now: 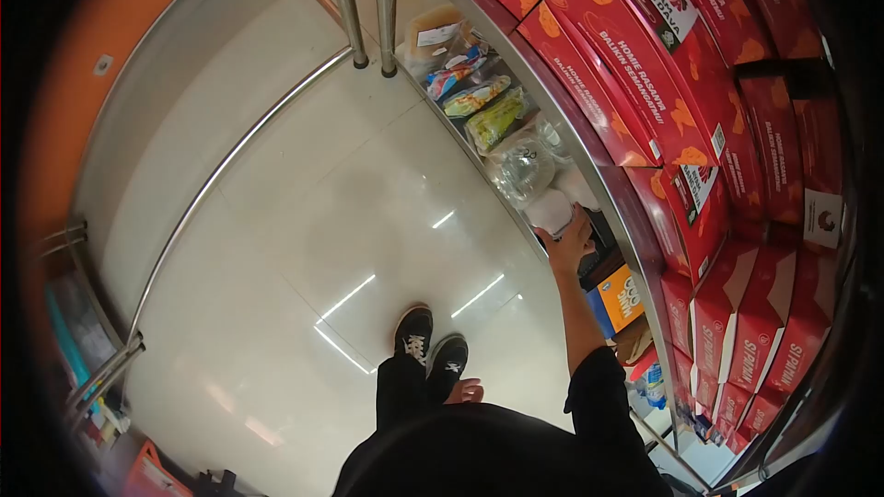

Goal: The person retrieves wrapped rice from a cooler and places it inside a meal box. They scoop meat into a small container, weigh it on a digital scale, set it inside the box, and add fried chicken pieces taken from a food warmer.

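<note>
My right hand (571, 244) reaches onto the low shelf at the right, its fingers and thumb around the near end of a white wrapped pack (550, 213). A second pale pack (578, 188) lies beside it. Farther along the same shelf are clear plastic packs (522, 168), a green-yellow packet (497, 120) and other colourful packets (453, 72). My left hand (466, 391) hangs low by my shoes, partly hidden by my dark clothing; its fingers look loosely spread, and nothing shows in them.
Red printed boxes (635, 55) are stacked above the low shelf, behind its metal edge (589, 143). An orange-and-blue box (619, 299) sits nearer me. A curved metal rail (226, 152) runs along the left, over the tiled floor (304, 212).
</note>
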Tool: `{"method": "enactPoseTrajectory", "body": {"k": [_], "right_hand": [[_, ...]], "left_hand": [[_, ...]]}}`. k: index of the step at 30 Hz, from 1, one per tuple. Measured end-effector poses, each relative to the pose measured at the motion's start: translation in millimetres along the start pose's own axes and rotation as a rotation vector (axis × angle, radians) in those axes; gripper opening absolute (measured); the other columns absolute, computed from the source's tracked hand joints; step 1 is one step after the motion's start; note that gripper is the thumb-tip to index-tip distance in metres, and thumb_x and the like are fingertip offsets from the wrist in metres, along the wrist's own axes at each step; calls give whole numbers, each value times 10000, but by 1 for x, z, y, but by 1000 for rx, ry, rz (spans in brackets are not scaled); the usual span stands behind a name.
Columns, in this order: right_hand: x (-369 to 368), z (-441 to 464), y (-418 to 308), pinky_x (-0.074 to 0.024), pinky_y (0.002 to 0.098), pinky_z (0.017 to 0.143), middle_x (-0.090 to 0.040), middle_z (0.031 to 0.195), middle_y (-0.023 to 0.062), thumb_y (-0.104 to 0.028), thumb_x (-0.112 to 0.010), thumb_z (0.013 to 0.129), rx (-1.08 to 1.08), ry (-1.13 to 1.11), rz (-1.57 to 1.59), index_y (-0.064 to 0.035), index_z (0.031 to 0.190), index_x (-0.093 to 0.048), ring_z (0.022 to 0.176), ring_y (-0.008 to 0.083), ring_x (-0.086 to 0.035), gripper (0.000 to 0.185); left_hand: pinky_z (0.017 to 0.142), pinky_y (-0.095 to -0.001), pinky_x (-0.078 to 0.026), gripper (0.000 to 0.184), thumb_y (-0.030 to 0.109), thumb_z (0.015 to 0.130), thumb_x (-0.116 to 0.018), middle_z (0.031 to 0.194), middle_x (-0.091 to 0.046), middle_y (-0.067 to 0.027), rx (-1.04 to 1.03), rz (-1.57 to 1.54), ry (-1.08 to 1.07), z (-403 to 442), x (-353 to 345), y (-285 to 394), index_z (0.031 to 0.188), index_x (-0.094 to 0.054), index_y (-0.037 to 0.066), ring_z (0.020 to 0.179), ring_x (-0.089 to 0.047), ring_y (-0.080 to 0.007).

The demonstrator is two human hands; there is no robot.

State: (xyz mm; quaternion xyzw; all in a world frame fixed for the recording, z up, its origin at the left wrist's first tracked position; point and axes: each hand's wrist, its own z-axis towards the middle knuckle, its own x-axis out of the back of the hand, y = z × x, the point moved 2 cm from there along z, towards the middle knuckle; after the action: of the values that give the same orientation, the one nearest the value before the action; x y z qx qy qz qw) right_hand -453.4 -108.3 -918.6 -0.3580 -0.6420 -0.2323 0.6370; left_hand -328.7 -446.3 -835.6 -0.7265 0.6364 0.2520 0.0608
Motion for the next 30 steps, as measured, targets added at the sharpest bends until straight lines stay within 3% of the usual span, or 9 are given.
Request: {"method": "enactPoseTrajectory", "body": {"k": [4,6,9,12,14,16,22,27,30], "right_hand": [[16,-56,-7,-286,579,923,-414,1322,166,-433,-822,617,309,49,135,-67,1311,-381,1244,324,-384,901],[55,-123,-26,-186,565,1021,-393,1342,156,-440,-829,602,397,-871,358,-116,1320,-386,1323,308,-300,904],[109,-196,-60,-135,524,1054,-291,1462,72,-436,-821,631,756,-1445,228,-201,1396,-327,1382,287,-220,940],[75,-127,-22,-153,541,1087,-249,1495,112,-369,-794,697,420,-1183,316,-154,1435,-275,1402,291,-186,928],[55,-25,3,-230,437,1112,-270,1445,261,-350,-760,735,508,-281,-22,28,1415,-232,1366,385,-239,941],[41,44,22,-305,407,1065,-428,1340,266,-302,-740,745,86,-19,-4,54,1347,-351,1248,383,-413,800],[-25,98,122,-392,382,983,-561,1201,214,-342,-759,727,66,-230,246,37,1235,-501,1117,337,-532,684],[-20,101,119,-411,374,962,-600,1154,185,-424,-763,729,-172,-510,788,28,1179,-568,1080,313,-562,667],[8,95,103,-410,374,966,-601,1166,187,-449,-734,756,128,-161,319,21,1192,-571,1073,320,-571,661]], "left_hand": [[827,-407,-520,410,240,922,-540,1237,-494,-152,110,-378,121,4,-10,13,1309,-425,169,1040,-585,-302],[825,-421,-527,444,237,916,-552,1257,-476,-158,148,-530,213,2,-21,20,1331,-404,187,1047,-580,-315],[744,-444,-566,577,199,907,-568,1202,-508,-181,14,-397,66,-18,-56,63,1403,-273,217,1006,-606,-356],[689,-441,-589,499,181,879,-608,1146,-561,-193,87,-337,58,-2,-26,31,1315,-372,122,905,-651,-373],[688,-424,-589,485,183,873,-621,1131,-566,-194,91,-321,91,-3,-28,28,1294,-393,108,901,-652,-381],[693,-428,-587,461,159,872,-630,1193,-515,-206,38,-217,57,7,-21,8,1288,-436,111,991,-619,-411],[744,-478,-575,418,79,882,-612,1333,-353,-216,-703,75,-291,25,0,-23,1285,-506,121,1136,-532,-429],[745,-461,-577,384,87,895,-598,1338,-354,-228,-662,-22,-317,31,-6,-27,1269,-511,81,1118,-547,-426],[711,-413,-572,354,110,903,-591,1326,-389,-230,-527,-57,-293,25,-8,-22,1241,-512,38,1068,-584,-402]]}}
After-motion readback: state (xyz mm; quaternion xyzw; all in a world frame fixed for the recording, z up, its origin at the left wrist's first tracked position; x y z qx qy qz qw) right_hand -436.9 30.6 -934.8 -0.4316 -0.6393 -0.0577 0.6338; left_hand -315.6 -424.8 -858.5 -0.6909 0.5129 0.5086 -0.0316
